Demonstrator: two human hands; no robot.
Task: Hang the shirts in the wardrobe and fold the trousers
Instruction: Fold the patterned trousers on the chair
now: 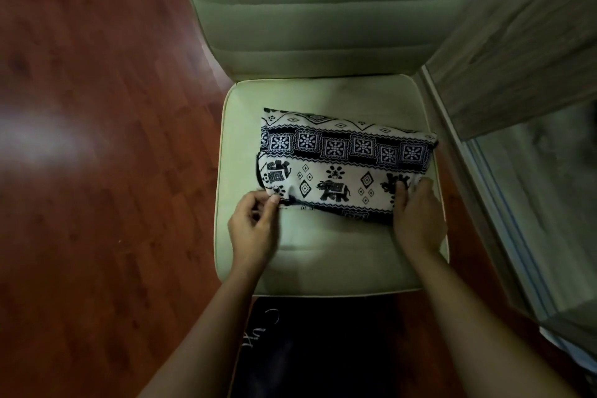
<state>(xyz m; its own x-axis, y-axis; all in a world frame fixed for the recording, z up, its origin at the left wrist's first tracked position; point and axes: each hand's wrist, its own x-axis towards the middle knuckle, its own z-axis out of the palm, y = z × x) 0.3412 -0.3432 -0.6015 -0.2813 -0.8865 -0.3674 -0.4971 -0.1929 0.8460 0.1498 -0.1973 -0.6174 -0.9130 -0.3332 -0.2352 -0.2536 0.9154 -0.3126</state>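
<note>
White trousers with a dark blue elephant and square pattern [342, 165] lie folded into a flat rectangle on the seat of a pale green chair [310, 255]. My left hand [255, 223] pinches the near left corner of the trousers between thumb and fingers. My right hand [416, 216] holds the near right corner, thumb on top of the cloth and fingers curled at the edge. No shirt is in view.
The chair's backrest [307, 10] rises behind the seat. Reddish wooden floor [97, 139] spreads to the left. A wardrobe's wood-grain panel [523, 52] and mirrored sliding door [542, 203] stand close on the right. A dark garment with white lettering [307, 349] shows below the seat.
</note>
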